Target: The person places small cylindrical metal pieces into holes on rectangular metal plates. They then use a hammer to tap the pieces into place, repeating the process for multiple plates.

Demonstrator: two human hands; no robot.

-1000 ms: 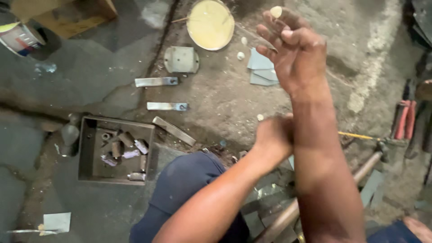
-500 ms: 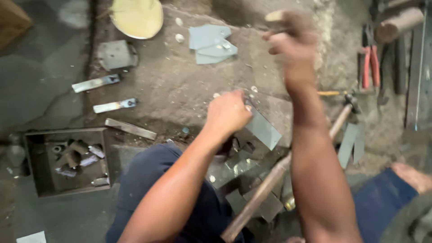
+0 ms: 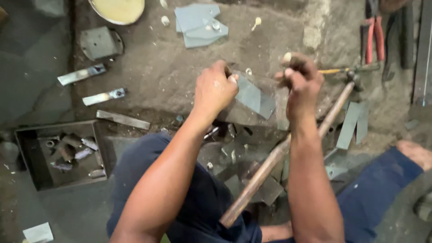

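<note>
My left hand (image 3: 216, 90) is closed on the edge of a grey metal sheet piece (image 3: 255, 97) and holds it down on the stone floor in front of my knees. Just right of the sheet, my right hand (image 3: 302, 80) is a fist around a small tool with a pale end (image 3: 286, 57); the rest of the tool is hidden in the fist. A long wooden-handled hammer (image 3: 274, 159) lies slanted on the floor under my right forearm. Several grey sheet offcuts (image 3: 265, 189) lie below the hands.
A dark metal box (image 3: 27, 155) of small parts sits at left. Flat metal strips (image 3: 81, 74) and a square plate (image 3: 100, 42) lie above it. Further back are a yellow round lid (image 3: 119, 9) and cut grey plates (image 3: 198, 22). Red-handled pliers (image 3: 371, 36) lie at right.
My right hand has swung down from a raised position to beside the sheet. My left hand stays on the sheet. The view has shifted right and closer.
</note>
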